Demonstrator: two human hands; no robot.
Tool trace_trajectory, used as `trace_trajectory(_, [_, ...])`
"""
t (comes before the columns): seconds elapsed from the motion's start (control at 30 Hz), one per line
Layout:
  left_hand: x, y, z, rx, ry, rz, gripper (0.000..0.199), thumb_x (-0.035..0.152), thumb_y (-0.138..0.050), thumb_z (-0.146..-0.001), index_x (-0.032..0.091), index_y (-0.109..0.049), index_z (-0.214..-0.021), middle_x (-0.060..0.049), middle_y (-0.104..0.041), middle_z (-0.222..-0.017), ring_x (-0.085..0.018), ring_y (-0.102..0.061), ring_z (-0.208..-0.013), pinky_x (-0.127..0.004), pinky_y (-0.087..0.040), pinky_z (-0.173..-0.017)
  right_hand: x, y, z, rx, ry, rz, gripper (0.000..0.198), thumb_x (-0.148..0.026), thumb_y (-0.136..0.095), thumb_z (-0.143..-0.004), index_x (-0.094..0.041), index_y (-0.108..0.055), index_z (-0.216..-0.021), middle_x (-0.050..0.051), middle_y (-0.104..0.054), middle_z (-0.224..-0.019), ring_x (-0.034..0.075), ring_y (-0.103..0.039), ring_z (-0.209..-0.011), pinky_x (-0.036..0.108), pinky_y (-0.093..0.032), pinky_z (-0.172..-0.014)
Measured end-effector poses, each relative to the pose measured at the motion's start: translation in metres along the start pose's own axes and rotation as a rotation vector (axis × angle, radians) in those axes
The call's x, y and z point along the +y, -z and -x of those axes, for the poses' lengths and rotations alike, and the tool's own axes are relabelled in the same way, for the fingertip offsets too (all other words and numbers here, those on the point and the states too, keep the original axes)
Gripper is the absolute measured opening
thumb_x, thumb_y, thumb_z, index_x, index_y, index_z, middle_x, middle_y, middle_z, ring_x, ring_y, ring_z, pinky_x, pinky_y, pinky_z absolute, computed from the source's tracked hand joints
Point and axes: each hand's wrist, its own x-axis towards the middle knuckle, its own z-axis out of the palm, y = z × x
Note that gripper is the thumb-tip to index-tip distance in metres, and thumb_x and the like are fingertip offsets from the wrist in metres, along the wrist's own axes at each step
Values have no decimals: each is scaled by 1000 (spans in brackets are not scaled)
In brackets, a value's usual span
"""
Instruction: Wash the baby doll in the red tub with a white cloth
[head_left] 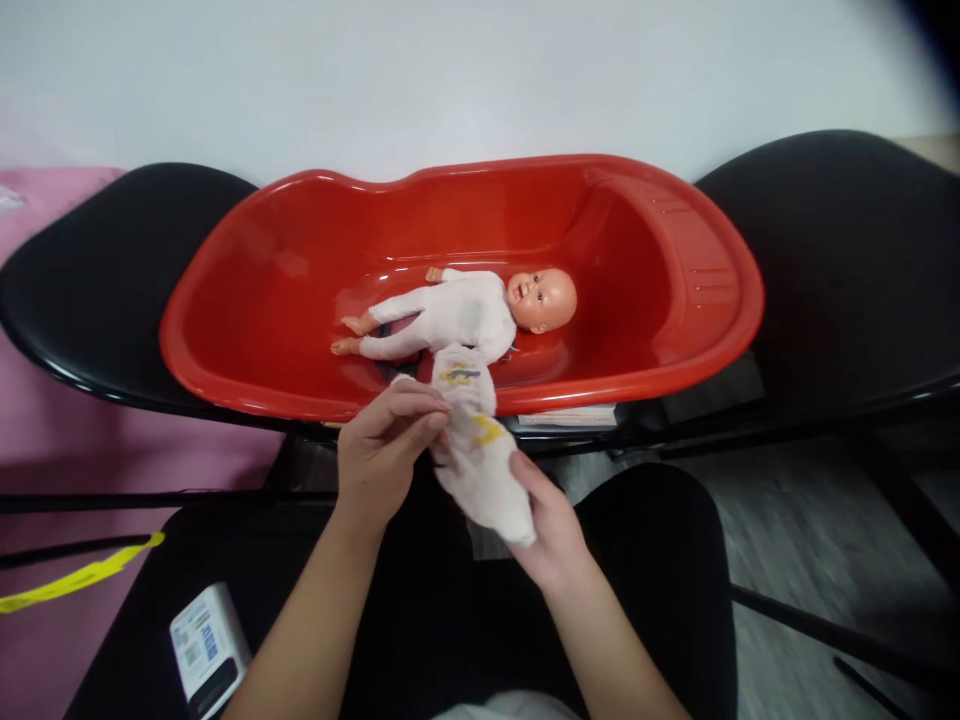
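A white diaper (480, 465) with yellow and grey prints hangs in front of the tub's near rim, partly unfolded. My left hand (386, 440) pinches its left edge between thumb and fingers. On the other side my right hand (551, 520) grips the lower right part, thumb on top and the fingers hidden beneath. Beyond the diaper, a baby doll (465, 310) in white clothing lies on its back in a red baby tub (712, 345), its head to the right. The diaper's upper end overlaps the doll's near side in view; whether they touch I cannot tell.
Black chairs (840, 270) stand under and beside the tub. A white box-shaped device (206, 645) with a label lies on the seat at lower left, near a yellow strip (82, 578). Pink cloth (45, 440) hangs at the left, and a white wall (480, 80) rises behind.
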Motion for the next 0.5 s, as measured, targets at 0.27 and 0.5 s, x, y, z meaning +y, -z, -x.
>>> trace_trajectory(0.27, [7,1,-3,-19,156,308,6,20,-73,-81,23,-73,-86,0,-64,-79,-10,-59,-62,-25,-51,-58,-19,38,21,115,191,-64,61,-62,-57,-72,-29,-64,-124,8,-70,-117,35,-60,-116,56,-50,-89])
trace_trajectory(0.5, [12,-19,5,71,407,569,16,37,-81,-74,27,-71,-81,3,-66,-74,-9,-64,-67,-21,-57,-63,-26,86,35,284,511,261,75,-77,-40,-74,-41,-48,-139,6,-51,-142,34,-56,-120,52,-53,-81])
